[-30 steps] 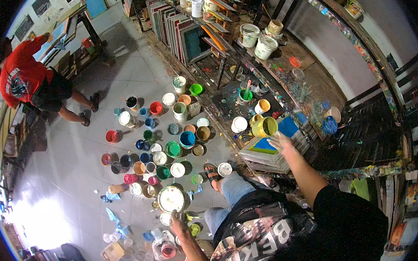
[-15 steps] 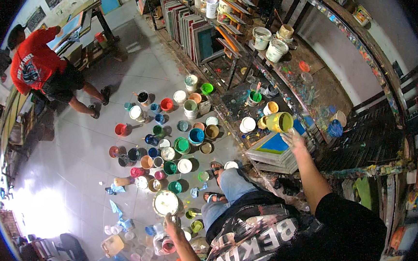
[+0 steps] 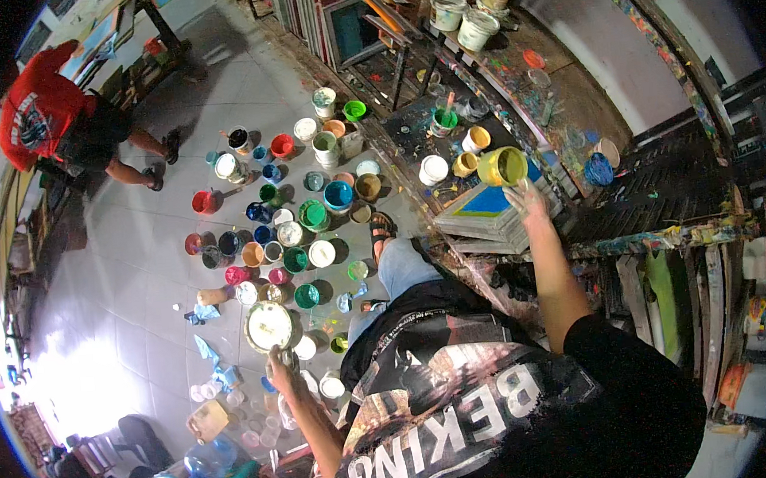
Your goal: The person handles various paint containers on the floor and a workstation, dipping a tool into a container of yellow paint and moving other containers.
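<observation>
My left hand (image 3: pixel 284 370) grips the edge of a round, pale, paint-smeared lid or tub (image 3: pixel 267 327) above the floor; which of the two I cannot tell. At the right, my right hand (image 3: pixel 528 204) has its fingers on a yellow-green paint pot (image 3: pixel 490 168), tilted with its mouth toward the right. The pot is over a stack of framed screens (image 3: pixel 478 223) with a blue and yellow top one. Close by are a small yellow pot (image 3: pixel 465 165), an orange-yellow pot (image 3: pixel 477 138) and a white tub (image 3: pixel 433 170).
Many open paint pots, among them a green one (image 3: pixel 313 215) and a blue one (image 3: pixel 338 195), stand on the grey tiled floor. A person in a red shirt (image 3: pixel 41 107) works at the far left. Blue rags (image 3: pixel 224 374) lie near clear plastic tubs and a water jug (image 3: pixel 210 461).
The view has shifted, so the scene sits higher in it. My left hand has moved slightly left with the pale round thing. My feet have stepped forward. My right hand stays at the yellow-green pot.
</observation>
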Available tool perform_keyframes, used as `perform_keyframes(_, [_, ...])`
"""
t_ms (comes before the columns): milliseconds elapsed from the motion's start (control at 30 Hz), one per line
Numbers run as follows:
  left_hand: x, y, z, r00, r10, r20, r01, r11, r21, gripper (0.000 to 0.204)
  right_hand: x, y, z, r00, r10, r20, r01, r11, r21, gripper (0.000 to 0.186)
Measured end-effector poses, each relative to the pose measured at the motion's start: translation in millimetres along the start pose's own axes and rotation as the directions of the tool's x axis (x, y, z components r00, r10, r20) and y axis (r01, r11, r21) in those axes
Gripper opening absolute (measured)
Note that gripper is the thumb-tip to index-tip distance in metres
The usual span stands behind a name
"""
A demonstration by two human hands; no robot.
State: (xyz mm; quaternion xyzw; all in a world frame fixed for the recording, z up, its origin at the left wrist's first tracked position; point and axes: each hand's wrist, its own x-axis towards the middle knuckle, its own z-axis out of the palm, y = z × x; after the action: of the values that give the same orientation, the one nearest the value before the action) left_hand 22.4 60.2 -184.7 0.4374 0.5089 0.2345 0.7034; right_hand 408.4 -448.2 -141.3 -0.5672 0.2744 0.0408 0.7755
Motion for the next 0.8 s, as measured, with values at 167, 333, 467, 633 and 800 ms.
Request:
perform_keyframes(167, [15.0,20.7,39.5,0.982,-0.168,0.087,0.171,0.985,-0.036,0.022,-12.1,-27.5,40.2,0.992,-0.012,-0.122,0.002,0.996,-0.084,0.049])
perform_keyframes(333, [28.8,25.1,95.5,0.914,0.104,0.392,-0.235,0.924,0.302,0.025,9.7,-46.3,57.5,0.995,-0.046,-0.092,0.032,0.988,-0.149,0.052])
perform_keyframes(467, [46.6,33.6,170.5,0.930,-0.137,0.340,0.075,0.979,0.191,0.028,36.1,-69.9,69.1,0.992,-0.037,-0.121,0.010,0.976,-0.216,0.050])
perform_keyframes(633, [75.4,44.8,248.6,0.910,-0.158,0.384,0.093,0.979,0.183,0.022,72.4,-79.9,108.8,0.986,-0.037,-0.165,-0.028,0.926,-0.376,0.044])
perform_keyframes(800, [86.8,50.5,266.4,0.945,-0.139,0.296,0.096,0.983,0.153,0.028,127.1,-29.6,116.7,0.918,-0.377,0.123,0.273,0.374,-0.886,0.018])
